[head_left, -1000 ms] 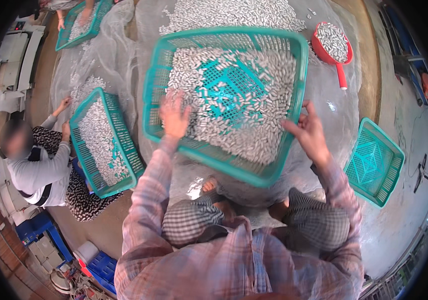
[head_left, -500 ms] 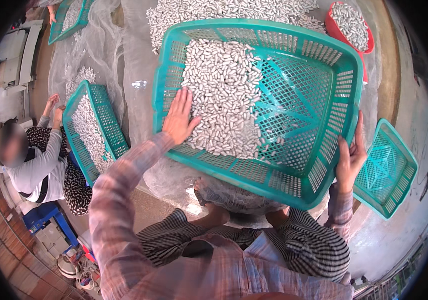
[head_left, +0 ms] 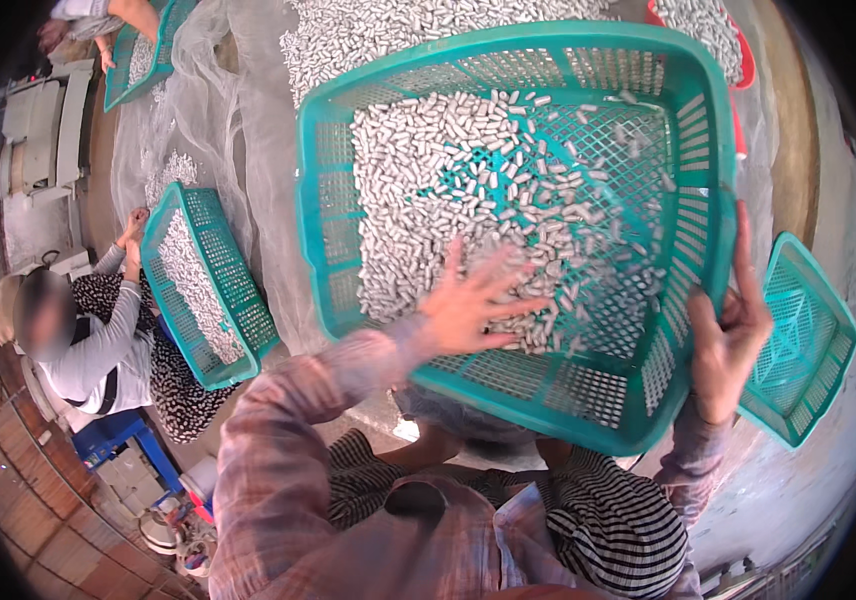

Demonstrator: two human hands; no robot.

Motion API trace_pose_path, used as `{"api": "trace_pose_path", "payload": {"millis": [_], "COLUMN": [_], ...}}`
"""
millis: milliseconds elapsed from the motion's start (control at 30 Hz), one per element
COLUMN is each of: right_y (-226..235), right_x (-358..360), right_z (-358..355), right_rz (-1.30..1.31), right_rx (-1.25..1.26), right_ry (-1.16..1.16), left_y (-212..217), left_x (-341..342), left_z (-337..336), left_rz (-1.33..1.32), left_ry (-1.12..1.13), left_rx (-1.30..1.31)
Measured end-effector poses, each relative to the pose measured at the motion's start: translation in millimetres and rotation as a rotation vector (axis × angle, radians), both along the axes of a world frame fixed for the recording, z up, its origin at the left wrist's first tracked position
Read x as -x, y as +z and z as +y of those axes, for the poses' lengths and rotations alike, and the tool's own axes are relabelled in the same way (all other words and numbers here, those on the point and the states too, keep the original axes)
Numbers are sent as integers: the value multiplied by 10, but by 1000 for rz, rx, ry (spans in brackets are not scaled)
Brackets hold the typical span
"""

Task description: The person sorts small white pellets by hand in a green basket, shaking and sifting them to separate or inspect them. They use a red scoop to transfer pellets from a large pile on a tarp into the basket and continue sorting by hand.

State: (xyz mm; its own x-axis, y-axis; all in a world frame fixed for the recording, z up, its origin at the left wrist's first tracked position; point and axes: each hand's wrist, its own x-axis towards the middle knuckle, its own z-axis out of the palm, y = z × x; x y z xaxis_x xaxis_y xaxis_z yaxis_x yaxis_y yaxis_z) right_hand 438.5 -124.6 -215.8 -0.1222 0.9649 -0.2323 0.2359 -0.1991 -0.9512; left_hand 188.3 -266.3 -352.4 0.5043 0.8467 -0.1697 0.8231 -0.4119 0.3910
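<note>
A large green plastic basket with slatted walls and a lattice bottom is tilted in front of me. Small silvery capsule-shaped pieces lie thick in its left half and thin out to the right, some blurred by motion. My left hand is spread palm down on the pieces near the basket's front middle, fingers apart. At the right wall my right hand grips the rim from outside, thumb and index finger showing; its other fingers are partly hidden.
Behind the basket spreads a heap of the same pieces beside a red container of them. A second green basket stands at the right. A person at the left handles another filled basket. Another person's arm shows far left.
My left hand has swept from the basket's left side toward the middle, spreading pieces rightward over the lattice. My right hand keeps its grip. The other person's basket appears lower and further right.
</note>
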Motion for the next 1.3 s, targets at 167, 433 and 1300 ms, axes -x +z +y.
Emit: {"api": "trace_pose_path", "payload": {"millis": [167, 433, 1300], "right_y": [-78, -299, -358], "right_x": [-25, 197, -87], "right_z": [277, 369, 151], "right_rz": [61, 91, 53], "right_rx": [-52, -17, -22], "right_ry": [2, 77, -106], "left_y": [-513, -155, -449], "left_x": [1174, -924, 643], "left_z": [586, 1305, 469], "left_rz": [-74, -171, 228], "left_ry": [695, 467, 324], "left_rx": [-294, -100, -84]}}
